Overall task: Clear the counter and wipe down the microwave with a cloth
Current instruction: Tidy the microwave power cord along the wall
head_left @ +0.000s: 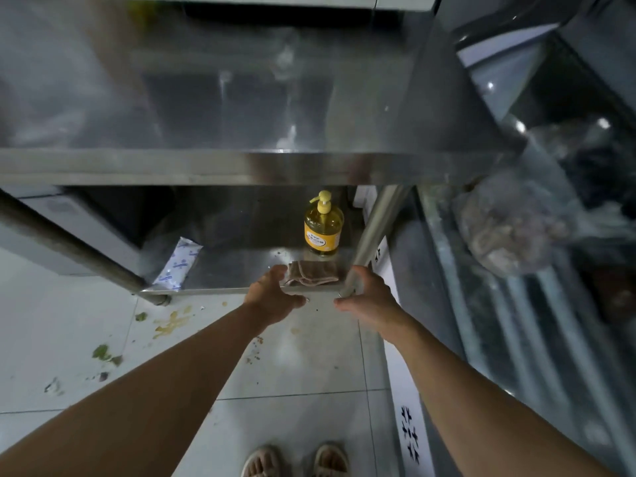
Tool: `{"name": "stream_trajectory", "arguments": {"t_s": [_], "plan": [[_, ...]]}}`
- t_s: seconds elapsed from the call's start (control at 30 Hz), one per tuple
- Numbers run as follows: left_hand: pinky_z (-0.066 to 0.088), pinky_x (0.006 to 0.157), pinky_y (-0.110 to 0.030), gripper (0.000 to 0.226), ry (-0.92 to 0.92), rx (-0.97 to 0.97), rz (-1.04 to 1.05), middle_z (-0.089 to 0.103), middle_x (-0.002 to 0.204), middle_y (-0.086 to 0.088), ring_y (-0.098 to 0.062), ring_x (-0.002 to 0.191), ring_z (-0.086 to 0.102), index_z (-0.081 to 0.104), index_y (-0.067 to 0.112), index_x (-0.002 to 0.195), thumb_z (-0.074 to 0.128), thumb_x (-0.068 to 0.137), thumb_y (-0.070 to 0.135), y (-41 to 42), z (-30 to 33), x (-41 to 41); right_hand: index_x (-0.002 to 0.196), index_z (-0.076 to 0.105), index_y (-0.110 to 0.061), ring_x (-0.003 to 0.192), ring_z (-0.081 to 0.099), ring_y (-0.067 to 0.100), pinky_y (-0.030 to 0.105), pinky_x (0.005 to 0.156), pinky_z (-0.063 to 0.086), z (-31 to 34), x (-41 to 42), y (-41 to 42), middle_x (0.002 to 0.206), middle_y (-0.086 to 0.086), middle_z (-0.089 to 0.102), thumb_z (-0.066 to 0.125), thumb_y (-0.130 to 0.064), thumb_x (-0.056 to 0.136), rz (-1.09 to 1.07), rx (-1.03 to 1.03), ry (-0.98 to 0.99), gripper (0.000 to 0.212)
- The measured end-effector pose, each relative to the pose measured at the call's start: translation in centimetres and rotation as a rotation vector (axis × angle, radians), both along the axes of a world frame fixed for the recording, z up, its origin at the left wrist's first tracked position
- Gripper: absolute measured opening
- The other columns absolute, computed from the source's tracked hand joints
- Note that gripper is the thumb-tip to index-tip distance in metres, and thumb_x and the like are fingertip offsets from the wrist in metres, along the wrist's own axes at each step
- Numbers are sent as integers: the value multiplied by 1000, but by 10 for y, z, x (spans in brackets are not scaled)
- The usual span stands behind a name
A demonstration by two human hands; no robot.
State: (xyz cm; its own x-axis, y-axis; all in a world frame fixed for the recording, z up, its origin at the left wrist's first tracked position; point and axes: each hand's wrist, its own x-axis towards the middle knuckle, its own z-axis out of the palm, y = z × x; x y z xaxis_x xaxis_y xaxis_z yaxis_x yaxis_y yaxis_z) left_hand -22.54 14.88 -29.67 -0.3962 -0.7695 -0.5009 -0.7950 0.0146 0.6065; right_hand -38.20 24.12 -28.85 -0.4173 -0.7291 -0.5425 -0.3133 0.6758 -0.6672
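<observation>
left hand (272,297): outstretched, fingers loosely curled | right hand (366,296): outstretched, relaxed

The counter (213,98) was seen as brushed, smeared steel; the cloth (311,271) as soft brown fabric; the bottle (323,228) as glossy yellow plastic; the floor (296,366) as glazed, stained tile.

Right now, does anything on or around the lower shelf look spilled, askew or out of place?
Yes. The floor tiles left of the shelf leg carry a yellowish smear and green scraps, which look like spilled food. A white pouch lies tilted on the lower shelf. The brown cloth is crumpled at its front edge, beside the left hand.
</observation>
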Motion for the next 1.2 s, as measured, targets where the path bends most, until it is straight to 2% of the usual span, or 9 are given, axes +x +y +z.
{"name": "stream_trajectory", "arguments": {"t_s": [0.13,0.23,0.3,0.37,0.43,0.57,0.67,0.87,1.2], "plan": [[50,90,-35,58,43,16,-6,54,130,-8,-28,113,55,46,20,131,73,79,21,15,63,1,132,43,-20,129,40,26,43,106,37,73,0,18,137,5,45,77,-24,72,-2,-35,11,69],[51,84,-32,54,72,24,-59,57,121,-5,-25,103,56,47,21,129,71,80,19,26,109,-2,123,50,-17,106,49,19,36,94,44,118,-1,32,115,2,53,78,-24,71,-12,-59,53,60],[51,83,-32,52,86,4,-99,58,114,-3,-22,98,56,48,19,127,70,80,18,33,139,-6,123,49,-21,94,43,10,25,82,40,141,-4,41,107,-4,50,77,-22,72,-30,-67,55,58],[51,87,-33,52,98,-8,-116,59,116,-6,-20,100,55,48,17,127,70,80,17,39,167,-10,125,48,-23,97,44,10,20,75,37,163,-9,50,117,-3,52,77,-19,71,-54,-69,54,62],[50,91,-37,54,109,-13,-140,57,121,-9,-23,106,55,46,15,129,70,81,16,45,192,-15,135,42,-21,114,47,18,19,83,37,186,-13,57,135,4,46,79,-17,69,-71,-64,74,75],[52,79,-25,53,200,29,-156,56,125,-5,-18,104,56,46,20,128,71,81,19,52,235,-29,140,36,-18,118,46,22,9,85,36,226,-26,67,140,9,41,80,-16,68,-88,-97,95,85],[50,93,-39,53,243,19,-145,59,122,-7,-22,109,57,49,18,125,72,77,17,52,267,-43,143,33,-18,129,39,19,26,102,34,255,-37,71,145,5,38,79,-19,70,-75,-141,79,86],[44,87,-16,70,277,-34,-160,52,131,-7,-16,112,52,36,14,139,71,79,14,40,327,-64,141,33,-23,111,42,9,19,87,34,312,-65,65,139,2,42,78,-19,72,-89,-271,71,83],[42,97,-29,70,301,-245,-151,48,134,-2,-20,123,46,37,21,139,73,79,18,11,418,-91,141,30,-27,129,38,22,39,103,38,395,-108,41,143,2,38,79,-29,69,-46,-388,228,88]]}}
